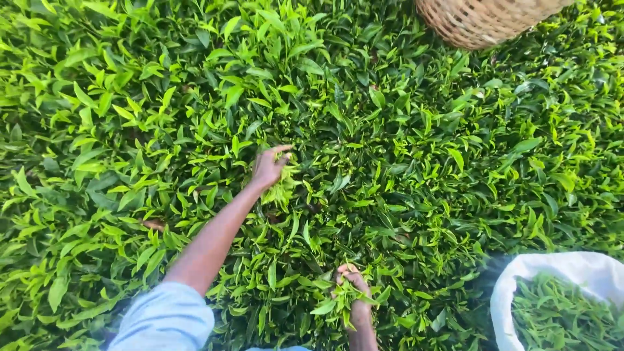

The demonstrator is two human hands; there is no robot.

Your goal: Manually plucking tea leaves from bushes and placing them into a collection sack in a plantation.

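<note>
Left arm stretched forward, bare forearm, pale blue sleeve (166, 318) rolled at elbow. Left hand (268, 168) far out, fingers curled closed, thumb up. Right hand (354, 292) drawn in close to body, fingers bunched shut, wrist bent upward.

A tea garden outdoors, seen from above the bushes.

Dense green bushes (162, 97) with glossy pointed leaves and pale young shoots fill the view from edge to edge in bright daylight, with no floor or wall showing. A woven wicker basket (484, 23) sits on the foliage at the top edge, and a white sack (572, 266) at the lower right stands open, filled with loose plucked leaves (559, 315). Both bare hands are down among the shoots, the left hand (268, 168) and the right hand (354, 296) each gripping a bunch of fresh leaves.
</note>
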